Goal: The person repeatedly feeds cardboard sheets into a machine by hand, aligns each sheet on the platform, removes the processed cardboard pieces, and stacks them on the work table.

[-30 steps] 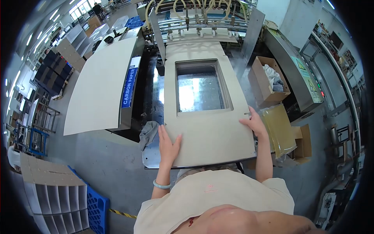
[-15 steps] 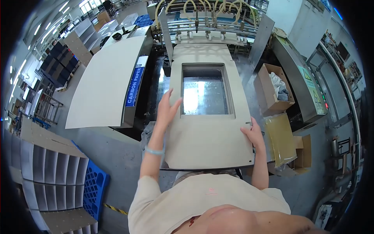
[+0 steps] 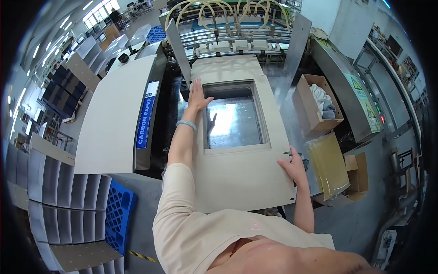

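A stack of beige cardboard sheets (image 3: 237, 180) lies in front of me, with a rectangular opening cut through it. Down in the opening shows a shiny metal surface (image 3: 232, 121). Against the stack's far left edge, beside the opening, my left hand (image 3: 199, 98) is open, fingers stretched forward and thumb out over the frame. At the near right edge is my right hand (image 3: 295, 168), its thumb over the cardboard and its fingers alongside the edge, apart from the thumb. Close by its fingertips sits a small dark metal piece (image 3: 287, 153).
Beyond the stack stands a machine with rollers (image 3: 237, 46) and yellow hoses (image 3: 191, 10). Left are a large beige sheet (image 3: 112, 118) and a blue carbon paper box (image 3: 145, 121). Right are a carton (image 3: 315, 109) holding rags and a yellowish wrapped slab (image 3: 329, 166). A blue pallet (image 3: 121, 214) lies lower left.
My left hand has moved forward along the left edge, from beside the opening's near part to its far part. My right hand stays by the right edge. The camera view has shifted.
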{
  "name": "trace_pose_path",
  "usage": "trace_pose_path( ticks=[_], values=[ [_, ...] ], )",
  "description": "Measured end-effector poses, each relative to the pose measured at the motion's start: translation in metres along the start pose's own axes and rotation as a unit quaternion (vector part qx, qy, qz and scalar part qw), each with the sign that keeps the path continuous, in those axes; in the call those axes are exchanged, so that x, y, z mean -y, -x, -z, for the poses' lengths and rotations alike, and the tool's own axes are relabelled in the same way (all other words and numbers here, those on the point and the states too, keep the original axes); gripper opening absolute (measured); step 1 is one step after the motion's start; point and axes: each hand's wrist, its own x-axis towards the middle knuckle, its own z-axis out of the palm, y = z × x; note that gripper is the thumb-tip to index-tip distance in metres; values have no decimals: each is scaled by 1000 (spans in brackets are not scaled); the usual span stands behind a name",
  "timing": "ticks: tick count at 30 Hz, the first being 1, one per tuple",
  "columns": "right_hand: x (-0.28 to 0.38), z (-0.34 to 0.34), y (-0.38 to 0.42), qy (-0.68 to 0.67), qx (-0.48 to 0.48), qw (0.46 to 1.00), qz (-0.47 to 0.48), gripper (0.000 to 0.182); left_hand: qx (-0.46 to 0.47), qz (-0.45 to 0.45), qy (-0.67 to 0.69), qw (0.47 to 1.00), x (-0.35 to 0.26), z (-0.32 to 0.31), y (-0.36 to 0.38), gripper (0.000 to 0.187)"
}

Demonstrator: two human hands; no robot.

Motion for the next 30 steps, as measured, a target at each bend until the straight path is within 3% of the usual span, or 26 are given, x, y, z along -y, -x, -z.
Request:
trace_pose_path(
  ticks=[2,4,6,8,11,14,17,19,21,23,27,30],
  values=[
    [-2,-2,2,-9,-1,1000,3,64,1,-1,-36,999,-4,8,2,83],
    [-3,-1,1,0,-7,1000,3,63,37,106,167,980,-32,55,3,80],
    [-4,-2,0,9,-11,1000,4,63,72,210,359,907,-53,90,7,76],
    [-4,-1,-1,-7,-8,1000,4,62,-30,181,360,915,-48,91,13,64],
    [-4,0,-1,-48,5,999,1,60,-52,147,297,942,-43,110,41,51],
    [5,4,-2,-116,22,993,-16,55,-42,179,282,942,-52,147,92,42],
    [8,6,-1,-183,39,982,-30,50,-12,303,320,898,-69,184,150,45],
    [3,5,-2,-304,89,947,-45,45,20,366,350,862,-80,206,184,53],
    [1,5,-3,-418,137,896,-59,41,30,456,472,753,-86,214,213,55],
    [4,3,-4,-413,150,896,-60,40,55,463,573,675,-96,218,235,59],
    [8,0,-7,-405,174,895,-69,37,61,465,610,638,-126,228,243,54],
    [5,-1,-22,-299,108,948,-24,44,100,453,631,622,-120,224,248,43]
  ],
)
